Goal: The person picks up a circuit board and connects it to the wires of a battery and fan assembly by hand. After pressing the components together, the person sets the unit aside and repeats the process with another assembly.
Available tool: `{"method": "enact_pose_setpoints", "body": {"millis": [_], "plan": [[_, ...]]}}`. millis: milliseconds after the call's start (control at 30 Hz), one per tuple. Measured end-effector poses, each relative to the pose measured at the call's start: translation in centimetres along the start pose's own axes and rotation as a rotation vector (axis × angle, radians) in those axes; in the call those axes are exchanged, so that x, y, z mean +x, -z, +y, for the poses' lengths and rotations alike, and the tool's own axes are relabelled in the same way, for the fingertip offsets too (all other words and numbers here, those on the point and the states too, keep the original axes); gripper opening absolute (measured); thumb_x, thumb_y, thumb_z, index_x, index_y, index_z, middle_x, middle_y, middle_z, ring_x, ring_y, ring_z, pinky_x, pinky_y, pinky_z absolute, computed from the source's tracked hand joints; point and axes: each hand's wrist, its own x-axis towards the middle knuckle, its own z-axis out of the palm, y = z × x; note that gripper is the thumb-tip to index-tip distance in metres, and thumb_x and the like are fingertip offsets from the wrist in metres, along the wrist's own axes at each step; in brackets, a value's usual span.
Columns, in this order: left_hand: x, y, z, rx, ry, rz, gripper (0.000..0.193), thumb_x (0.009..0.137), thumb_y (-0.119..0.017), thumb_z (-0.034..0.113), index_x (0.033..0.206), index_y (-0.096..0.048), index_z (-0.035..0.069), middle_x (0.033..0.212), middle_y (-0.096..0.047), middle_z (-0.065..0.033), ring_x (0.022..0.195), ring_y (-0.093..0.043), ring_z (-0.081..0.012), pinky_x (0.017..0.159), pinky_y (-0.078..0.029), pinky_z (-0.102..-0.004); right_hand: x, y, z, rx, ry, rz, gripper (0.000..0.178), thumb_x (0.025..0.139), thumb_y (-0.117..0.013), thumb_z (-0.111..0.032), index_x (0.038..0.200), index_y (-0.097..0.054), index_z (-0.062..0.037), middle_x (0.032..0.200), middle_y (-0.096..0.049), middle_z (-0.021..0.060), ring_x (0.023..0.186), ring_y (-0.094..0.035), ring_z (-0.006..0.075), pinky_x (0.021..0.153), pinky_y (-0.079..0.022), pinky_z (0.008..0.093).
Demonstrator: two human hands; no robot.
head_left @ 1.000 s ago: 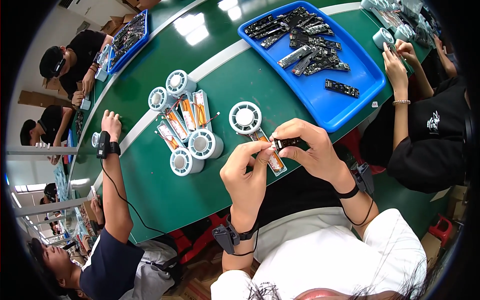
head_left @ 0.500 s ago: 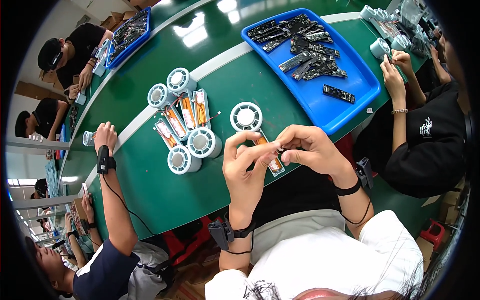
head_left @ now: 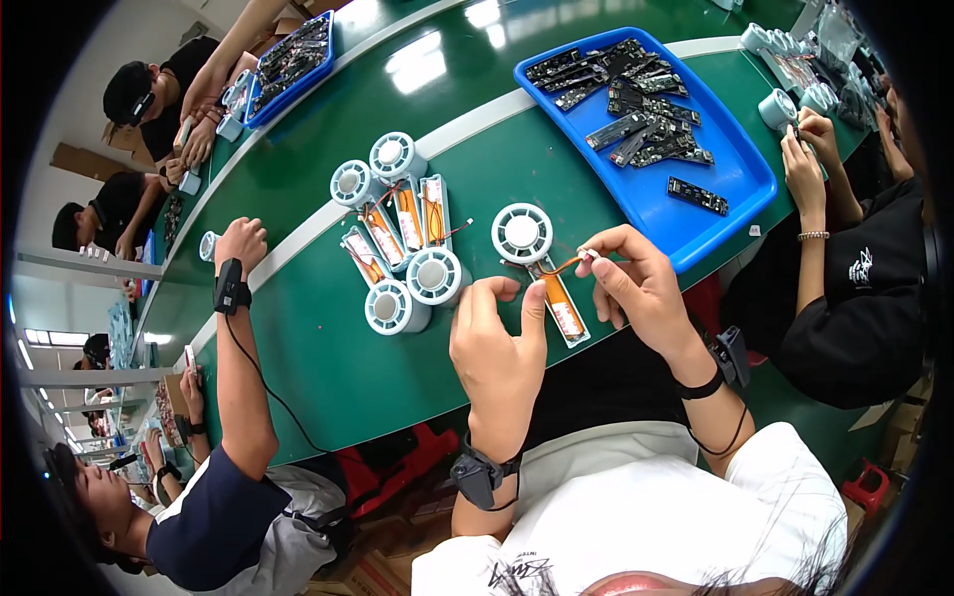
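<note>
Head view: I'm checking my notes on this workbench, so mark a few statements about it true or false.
1. The right hand pinches a small white connector on orange wires. True.
2. The left hand holds a screwdriver. False: its fingers rest beside the strip-shaped part, no tool in them.
3. The blue tray holds dark circuit boards. True.
4. The tabletop is red. False: it is green.
5. A white round fan unit lies close to the right hand. True.
</note>
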Motion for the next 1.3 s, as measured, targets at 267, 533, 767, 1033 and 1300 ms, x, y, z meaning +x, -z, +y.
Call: {"method": "enact_pose_setpoints", "body": {"millis": [267, 533, 767, 1033, 1300], "plan": [[0.3, -0.4, 2.8, 0.019, 0.216, 0.038, 0.024, 0.096, -0.085, 0.018, 0.112, -0.075, 0.003, 0.092, -0.072, -0.0073, 0.076, -0.067, -0.0153, 0.061, -0.050, -0.0290, 1.4, -2.2, 1.8, -0.048, 0.122, 0.126, 0.024, 0.115, -0.059, -0.023, 0.126, -0.058, -0.0014, 0.105, -0.071, 0.0070, 0.063, -0.061, 0.0059, 0.049, -0.044, 0.0194], [0.0, -1.1, 0.9, -0.221, 0.001, 0.067, 0.017, 0.098, -0.078, 0.004, 0.115, -0.078, 0.004, 0.098, -0.071, -0.0061, 0.071, -0.065, -0.0140, 0.059, -0.049, -0.0279, 0.8, -0.9, 1.2, 0.035, 0.060, 0.103, 0.022, 0.114, -0.061, -0.021, 0.125, -0.059, -0.0014, 0.103, -0.071, 0.0079, 0.062, -0.060, 0.0058, 0.050, -0.044, 0.0203], [0.4, -1.5, 2.1, -0.143, -0.083, 0.047, 0.014, 0.098, -0.080, 0.004, 0.112, -0.080, 0.005, 0.101, -0.070, -0.0058, 0.069, -0.064, -0.0135, 0.059, -0.051, -0.0275, 1.0, -1.0, 1.6, 0.082, 0.087, 0.129, 0.022, 0.112, -0.064, -0.019, 0.124, -0.059, -0.0007, 0.102, -0.070, 0.0074, 0.063, -0.061, 0.0061, 0.051, -0.046, 0.0206], [0.7, -1.9, 1.0, -0.166, -0.156, 0.132, 0.013, 0.096, -0.083, 0.005, 0.108, -0.081, 0.005, 0.101, -0.078, -0.0075, 0.076, -0.069, -0.0137, 0.060, -0.054, -0.0272, 1.0, -1.3, 2.2, 0.000, 0.142, 0.200, 0.023, 0.110, -0.070, -0.017, 0.123, -0.059, -0.0013, 0.102, -0.068, 0.0056, 0.075, -0.064, 0.0058, 0.059, -0.052, 0.0207], [1.0, -1.9, 0.9, -0.201, -0.073, 0.098, 0.008, 0.097, -0.081, 0.005, 0.105, -0.079, 0.005, 0.098, -0.079, -0.0086, 0.075, -0.073, -0.0195, 0.062, -0.058, -0.0302, 1.6, -1.5, 1.7, -0.088, 0.165, 0.217, 0.026, 0.106, -0.076, -0.014, 0.123, -0.063, -0.0002, 0.107, -0.070, 0.0046, 0.084, -0.066, 0.0059, 0.069, -0.057, 0.0222]]}}
